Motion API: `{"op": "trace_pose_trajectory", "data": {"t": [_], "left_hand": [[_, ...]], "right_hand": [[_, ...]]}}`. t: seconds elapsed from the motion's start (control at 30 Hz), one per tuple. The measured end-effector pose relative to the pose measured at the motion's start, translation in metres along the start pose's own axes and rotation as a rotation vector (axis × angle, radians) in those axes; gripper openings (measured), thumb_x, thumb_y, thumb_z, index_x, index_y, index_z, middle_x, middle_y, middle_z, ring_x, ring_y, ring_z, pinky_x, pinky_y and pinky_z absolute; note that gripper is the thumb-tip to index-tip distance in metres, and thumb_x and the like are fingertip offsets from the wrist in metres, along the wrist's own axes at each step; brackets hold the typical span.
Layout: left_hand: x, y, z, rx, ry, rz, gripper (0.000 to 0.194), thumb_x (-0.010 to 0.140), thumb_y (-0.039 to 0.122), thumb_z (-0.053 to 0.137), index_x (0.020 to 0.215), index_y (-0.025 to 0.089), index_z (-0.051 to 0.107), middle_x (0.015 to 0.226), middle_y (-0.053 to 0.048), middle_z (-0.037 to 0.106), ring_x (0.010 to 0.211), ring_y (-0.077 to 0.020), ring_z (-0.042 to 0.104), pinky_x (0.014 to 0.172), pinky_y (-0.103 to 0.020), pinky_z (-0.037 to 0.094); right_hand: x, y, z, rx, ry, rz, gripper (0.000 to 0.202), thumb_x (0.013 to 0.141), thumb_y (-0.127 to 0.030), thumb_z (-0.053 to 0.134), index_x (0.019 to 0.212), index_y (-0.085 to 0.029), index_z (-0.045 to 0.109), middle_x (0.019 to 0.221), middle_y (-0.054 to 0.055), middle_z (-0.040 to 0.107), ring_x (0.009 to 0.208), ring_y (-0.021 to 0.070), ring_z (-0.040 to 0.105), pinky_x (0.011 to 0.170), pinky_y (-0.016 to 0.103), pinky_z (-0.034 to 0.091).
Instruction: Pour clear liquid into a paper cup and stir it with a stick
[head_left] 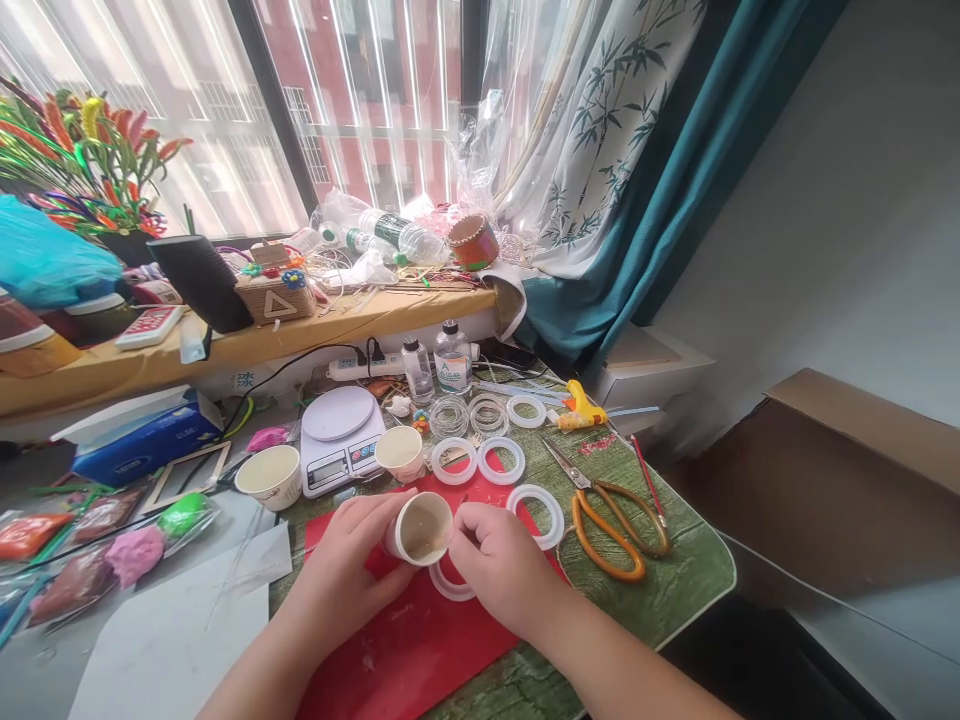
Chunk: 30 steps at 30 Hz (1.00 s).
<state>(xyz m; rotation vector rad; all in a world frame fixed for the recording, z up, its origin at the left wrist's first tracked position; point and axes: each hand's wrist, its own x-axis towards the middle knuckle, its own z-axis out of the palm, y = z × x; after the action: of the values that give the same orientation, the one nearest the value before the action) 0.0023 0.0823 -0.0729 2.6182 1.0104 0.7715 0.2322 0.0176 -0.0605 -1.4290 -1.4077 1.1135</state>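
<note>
My left hand (364, 555) is wrapped round a small paper cup (424, 528), tilted so that its inside faces me. Some cloudy liquid seems to lie in the cup. At the cup's right rim, my right hand (499, 560) has its fingers pinched together; what they hold, if anything, is hidden. Beneath the cup a white ring mould (452, 588) is partly covered, lying on a red sheet (397, 655). Another ring mould (537, 515) is just right of my right hand. Two more paper cups, one (400, 454) behind and one (268, 477) to the left, stand upright.
A white kitchen scale (341, 440) stands behind my left hand. Scissors (607, 510) with orange handles and a yellow glue gun (581, 405) lie at the right. Two clear bottles (453, 360) and several rings are at the back. Bags of coloured clay (135, 555) lie left.
</note>
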Motion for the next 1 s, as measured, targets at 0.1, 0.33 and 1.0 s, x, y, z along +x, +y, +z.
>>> {"op": "trace_pose_trajectory", "data": {"t": [0.1, 0.33, 1.0], "left_hand": [[-0.001, 0.0, -0.001, 0.004, 0.003, -0.006, 0.06, 0.088, 0.021, 0.072, 0.145, 0.035, 0.06, 0.135, -0.005, 0.077, 0.119, -0.0295, 0.075, 0.098, -0.04, 0.061], [0.0, 0.002, -0.002, 0.011, -0.015, -0.018, 0.06, 0.09, 0.024, 0.072, 0.148, 0.037, 0.06, 0.137, -0.004, 0.077, 0.121, -0.029, 0.074, 0.1, -0.04, 0.061], [-0.004, -0.002, 0.003, -0.016, 0.025, -0.021, 0.062, 0.091, 0.027, 0.071, 0.15, 0.039, 0.056, 0.139, -0.005, 0.076, 0.121, -0.0313, 0.074, 0.1, -0.043, 0.061]], "right_hand": [[0.001, 0.0, 0.0, 0.176, 0.03, 0.045, 0.03, 0.098, -0.039, 0.055, 0.072, -0.024, 0.047, 0.067, -0.005, 0.046, 0.066, 0.0152, 0.043, 0.062, 0.029, 0.034], [0.004, -0.007, -0.016, 0.228, 0.108, 0.001, 0.031, 0.099, -0.041, 0.055, 0.073, -0.024, 0.049, 0.066, -0.005, 0.046, 0.064, 0.0155, 0.041, 0.062, 0.029, 0.035], [0.011, -0.014, -0.026, 0.282, 0.034, 0.091, 0.03, 0.093, -0.045, 0.06, 0.073, -0.024, 0.05, 0.065, -0.007, 0.044, 0.061, 0.0137, 0.035, 0.061, 0.029, 0.033]]}}
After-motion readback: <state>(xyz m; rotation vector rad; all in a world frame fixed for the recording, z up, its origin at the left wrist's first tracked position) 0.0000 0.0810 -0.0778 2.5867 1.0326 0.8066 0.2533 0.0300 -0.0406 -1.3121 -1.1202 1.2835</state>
